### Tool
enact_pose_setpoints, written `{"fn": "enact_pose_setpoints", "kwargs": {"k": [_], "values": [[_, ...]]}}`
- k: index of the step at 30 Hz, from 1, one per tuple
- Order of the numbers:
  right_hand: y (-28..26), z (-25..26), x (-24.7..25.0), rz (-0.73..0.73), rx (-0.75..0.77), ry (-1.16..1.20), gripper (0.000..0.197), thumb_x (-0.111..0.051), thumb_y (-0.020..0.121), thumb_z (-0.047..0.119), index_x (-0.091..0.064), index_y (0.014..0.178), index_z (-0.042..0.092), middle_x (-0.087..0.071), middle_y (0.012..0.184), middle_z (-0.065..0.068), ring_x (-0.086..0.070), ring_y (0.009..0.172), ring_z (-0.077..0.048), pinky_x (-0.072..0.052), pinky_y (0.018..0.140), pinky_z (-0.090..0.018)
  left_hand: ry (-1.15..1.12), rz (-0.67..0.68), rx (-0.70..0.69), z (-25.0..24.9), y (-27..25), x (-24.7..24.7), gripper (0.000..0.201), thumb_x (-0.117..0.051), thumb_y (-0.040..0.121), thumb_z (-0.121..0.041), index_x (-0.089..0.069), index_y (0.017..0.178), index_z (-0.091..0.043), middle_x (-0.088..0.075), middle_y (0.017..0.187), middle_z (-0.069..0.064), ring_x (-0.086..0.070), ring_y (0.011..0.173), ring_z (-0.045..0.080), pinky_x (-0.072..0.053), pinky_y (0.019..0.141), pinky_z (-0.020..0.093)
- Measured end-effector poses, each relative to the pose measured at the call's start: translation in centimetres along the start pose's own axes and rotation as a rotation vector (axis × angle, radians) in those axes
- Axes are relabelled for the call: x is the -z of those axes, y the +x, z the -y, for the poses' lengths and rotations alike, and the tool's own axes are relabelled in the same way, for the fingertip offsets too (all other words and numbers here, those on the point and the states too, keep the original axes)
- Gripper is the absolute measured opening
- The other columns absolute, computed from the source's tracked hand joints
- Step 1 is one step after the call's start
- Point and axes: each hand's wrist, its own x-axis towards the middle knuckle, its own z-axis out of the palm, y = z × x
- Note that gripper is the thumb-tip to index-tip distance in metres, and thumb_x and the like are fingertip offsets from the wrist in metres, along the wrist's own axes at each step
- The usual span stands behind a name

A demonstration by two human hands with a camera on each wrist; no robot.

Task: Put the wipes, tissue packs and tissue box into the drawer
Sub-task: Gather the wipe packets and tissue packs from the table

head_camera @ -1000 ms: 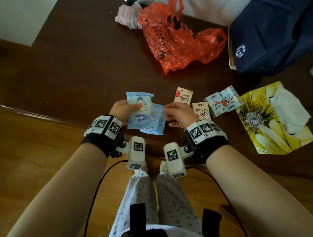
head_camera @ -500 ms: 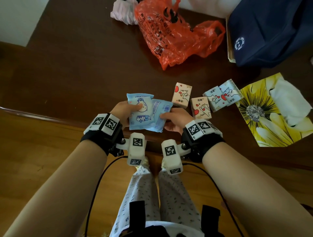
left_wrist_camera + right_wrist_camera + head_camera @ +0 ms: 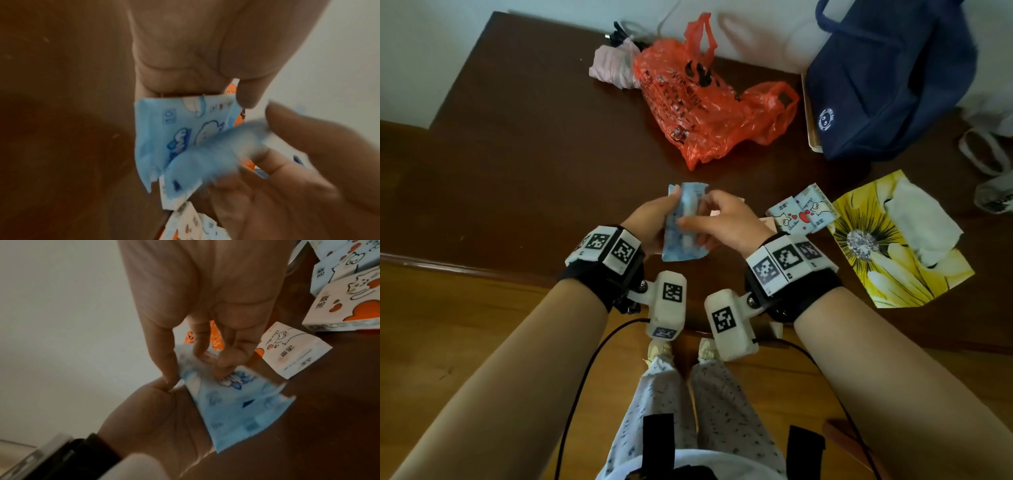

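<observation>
Since a moment ago, the two blue wipes packs (image 3: 683,222) have been turned upright and pressed together above the desk (image 3: 517,154), just left of the tissue packs (image 3: 803,212). They are gripped by the left hand (image 3: 650,222) and pinched by the right hand (image 3: 726,222). Stacking appears finished; the drawer is not seen.

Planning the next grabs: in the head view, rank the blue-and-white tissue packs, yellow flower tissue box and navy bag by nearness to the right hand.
From the right hand:
1. Blue-and-white tissue packs, just to its right.
2. Yellow flower tissue box, farther right.
3. Navy bag, far right corner.
</observation>
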Motion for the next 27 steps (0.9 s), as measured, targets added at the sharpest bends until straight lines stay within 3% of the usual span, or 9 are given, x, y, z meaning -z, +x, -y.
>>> {"fn": "enact_pose_setpoints", "kwargs": {"k": [2, 4, 6, 7, 10, 15, 19, 22, 27], "values": [[0.1, -0.2, 0.1, -0.002, -0.008, 0.050, 0.022, -0.070, 0.079, 0.021, -0.048, 0.077, 0.019, -0.062, 0.076, -0.002, -0.061, 0.056, -0.011, -0.051, 0.052, -0.019, -0.052, 0.080, 0.046, -0.1, 0.4, -0.2, 0.057, -0.018, 0.092, -0.057, -0.059, 0.103, -0.018, -0.066, 0.101, 0.007, -0.063, 0.093, 0.023, -0.051, 0.079, 0.040], [0.4, -0.6, 0.2, -0.008, -0.007, 0.075, 0.015, -0.065, 0.084, 0.016, -0.051, 0.078, 0.019, -0.060, 0.078, 0.000, -0.060, 0.056, -0.011, -0.052, 0.051, -0.019, -0.024, 0.115, 0.036, 0.2, 0.4, 0.0, 0.059, -0.019, 0.089, -0.062, -0.060, 0.104, -0.022, -0.070, 0.098, 0.005, -0.069, 0.089, 0.021, -0.056, 0.071, 0.037], [0.6, -0.9, 0.3, 0.033, -0.011, 0.100, 0.006, -0.057, 0.089, 0.010, -0.057, 0.088, 0.015, -0.060, 0.079, -0.001, -0.060, 0.057, -0.011, -0.050, 0.049, -0.017, 0.021, 0.061, -0.029, 0.8, 0.6, 0.5, 0.034, -0.039, 0.092, -0.044, -0.060, 0.102, -0.019, -0.069, 0.094, 0.007, -0.073, 0.076, 0.016, -0.059, 0.065, 0.033], [0.7, -1.0, 0.5, 0.054, -0.011, 0.102, 0.012, -0.054, 0.090, 0.007, -0.059, 0.098, 0.012, -0.060, 0.078, -0.001, -0.059, 0.057, -0.011, -0.049, 0.048, -0.017, 0.040, 0.010, -0.063, 1.1, 0.9, 0.8, 0.019, -0.049, 0.091, -0.029, -0.059, 0.101, -0.017, -0.067, 0.094, 0.008, -0.073, 0.070, 0.014, -0.060, 0.063, 0.031], [1.2, -1.4, 1.6, 0.000, -0.022, 0.092, 0.030, -0.052, 0.089, 0.003, -0.060, 0.116, 0.010, -0.062, 0.089, -0.001, -0.057, 0.062, -0.009, -0.043, 0.049, -0.019, 0.016, -0.144, -0.068, 1.7, 1.7, 1.6, 0.015, -0.061, 0.083, -0.008, -0.059, 0.096, -0.013, -0.068, 0.094, 0.010, -0.073, 0.064, 0.014, -0.061, 0.063, 0.033], [2.1, -4.6, 4.6, -0.404, -0.137, -0.155, 0.044, -0.070, 0.074, 0.005, -0.058, 0.116, 0.015, -0.054, 0.117, -0.003, -0.055, 0.104, -0.016, -0.045, 0.074, -0.019, -0.032, -0.230, -0.030, 1.5, 2.9, 2.4, 0.018, -0.064, 0.080, -0.007, -0.059, 0.097, -0.013, -0.068, 0.094, 0.010, -0.068, 0.083, 0.023, -0.060, 0.062, 0.037], [2.2, -7.4, 5.4, -0.347, -0.336, -0.426, 0.071, -0.083, 0.060, 0.019, -0.051, 0.123, 0.022, -0.042, 0.131, -0.010, -0.048, 0.120, -0.029, -0.044, 0.099, -0.038, -0.023, -0.208, -0.037, 0.9, 3.7, 1.6, 0.021, -0.064, 0.080, -0.007, -0.058, 0.099, -0.014, -0.068, 0.093, 0.008, -0.068, 0.082, 0.023, -0.060, 0.063, 0.037], [2.2, -8.5, 5.0, -0.374, -0.313, -0.489, 0.079, -0.084, 0.060, 0.023, -0.044, 0.129, 0.024, -0.037, 0.134, -0.011, -0.042, 0.124, -0.031, -0.041, 0.103, -0.041, -0.010, -0.158, -0.044, 0.5, 4.3, 0.4, 0.023, -0.062, 0.082, -0.006, -0.058, 0.103, -0.013, -0.069, 0.096, 0.009, -0.068, 0.084, 0.023, -0.061, 0.064, 0.037], [2.2, -8.7, 4.7, -0.394, -0.300, -0.523, 0.085, -0.080, 0.065, 0.021, -0.035, 0.136, 0.026, -0.039, 0.133, -0.011, -0.047, 0.120, -0.032, -0.046, 0.098, -0.042, -0.013, -0.087, -0.040, 0.4, 4.8, -0.7, 0.034, -0.061, 0.083, -0.007, -0.056, 0.116, -0.012, -0.068, 0.103, 0.010, -0.069, 0.088, 0.024, -0.060, 0.067, 0.039]]}}
